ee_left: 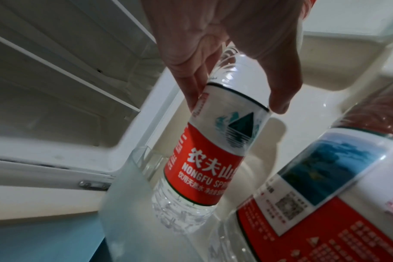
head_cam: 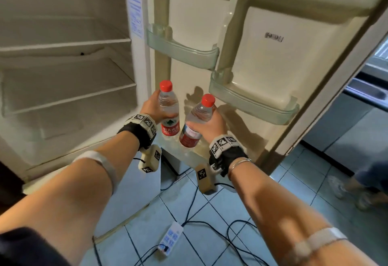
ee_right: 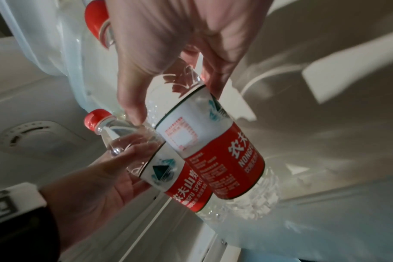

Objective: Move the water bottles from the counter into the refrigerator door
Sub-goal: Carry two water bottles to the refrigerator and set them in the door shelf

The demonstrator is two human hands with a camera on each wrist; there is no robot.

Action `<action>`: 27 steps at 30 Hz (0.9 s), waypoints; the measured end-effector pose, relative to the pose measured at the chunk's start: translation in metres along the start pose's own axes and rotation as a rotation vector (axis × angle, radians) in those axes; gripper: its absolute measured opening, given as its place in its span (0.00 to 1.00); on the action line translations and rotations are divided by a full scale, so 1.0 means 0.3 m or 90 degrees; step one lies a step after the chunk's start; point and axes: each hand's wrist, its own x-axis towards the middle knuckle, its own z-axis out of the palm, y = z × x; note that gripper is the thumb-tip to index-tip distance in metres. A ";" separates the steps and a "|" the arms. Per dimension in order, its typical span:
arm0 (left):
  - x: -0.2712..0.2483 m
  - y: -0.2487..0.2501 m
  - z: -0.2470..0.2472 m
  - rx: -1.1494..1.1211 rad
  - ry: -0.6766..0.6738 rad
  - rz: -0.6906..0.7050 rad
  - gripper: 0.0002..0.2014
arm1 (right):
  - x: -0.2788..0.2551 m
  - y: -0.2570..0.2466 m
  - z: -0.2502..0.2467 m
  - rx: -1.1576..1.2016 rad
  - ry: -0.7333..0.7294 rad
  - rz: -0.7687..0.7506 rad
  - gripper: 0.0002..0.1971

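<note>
Refrigerator door — open, cream inner liner, three translucent door shelves: upper shelf and middle shelf with nothing visible inside; lowest shelf receiving both bottles.

Refrigerator cabinet — open at left, white shelves, no contents visible.

Left water bottle — clear plastic, red cap, red-and-white label with green mountain emblem; upright, base down inside the lowest shelf at its left end, just beside the translucent front wall. Gripped above the label by the left hand, fingers and thumb curled round the body.

Right water bottle — same make, red cap, tilted with the cap leaning right, lower part within the same shelf, label against the left bottle's in the right wrist view. Held by the right hand, fingers wrapped round the shoulder.

Power strip — white, on blue tiled floor, cables trailing.
</note>
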 end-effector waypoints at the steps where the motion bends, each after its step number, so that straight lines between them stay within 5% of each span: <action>1: 0.037 -0.008 -0.008 0.009 -0.005 0.010 0.33 | 0.022 -0.006 0.018 -0.008 0.008 0.001 0.25; 12: 0.213 -0.089 0.034 0.086 -0.107 0.000 0.40 | 0.192 0.078 0.109 -0.161 0.053 0.067 0.27; 27: 0.298 -0.209 0.063 0.101 -0.125 -0.026 0.39 | 0.250 0.167 0.153 -0.179 0.015 0.103 0.31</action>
